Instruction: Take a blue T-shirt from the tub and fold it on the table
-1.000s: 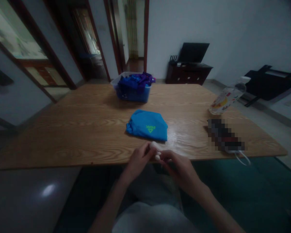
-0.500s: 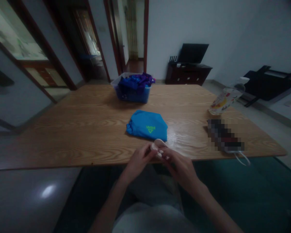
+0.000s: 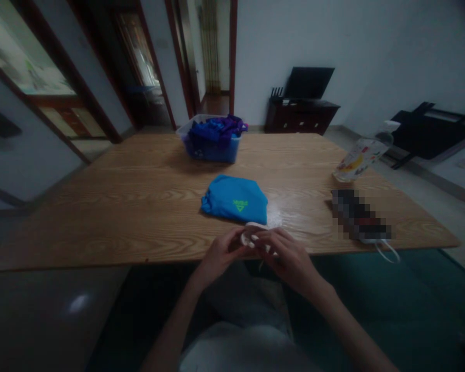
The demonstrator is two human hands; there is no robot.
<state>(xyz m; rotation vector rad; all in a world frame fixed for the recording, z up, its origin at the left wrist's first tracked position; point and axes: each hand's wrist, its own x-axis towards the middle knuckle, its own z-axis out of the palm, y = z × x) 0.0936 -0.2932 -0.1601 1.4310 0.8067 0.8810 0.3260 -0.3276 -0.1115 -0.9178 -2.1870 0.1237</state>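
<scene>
Small white item (image 3: 245,239), detail blurred: held at the near edge of the worktop (image 3: 101,206), pinched in the left hand (image 3: 219,253), seemingly steadied for the right hand (image 3: 290,254), fingers curled against it, grip unclear. Blue pouch (image 3: 234,199): flat just beyond, perhaps for easy reach. Plastic tub (image 3: 213,154) of cloth (image 3: 217,128): farther back.

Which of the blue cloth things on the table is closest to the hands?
The bright blue bundle with green print, just beyond the left hand and right hand. The other blue cloths sit farther back, in the plastic tub.
</scene>
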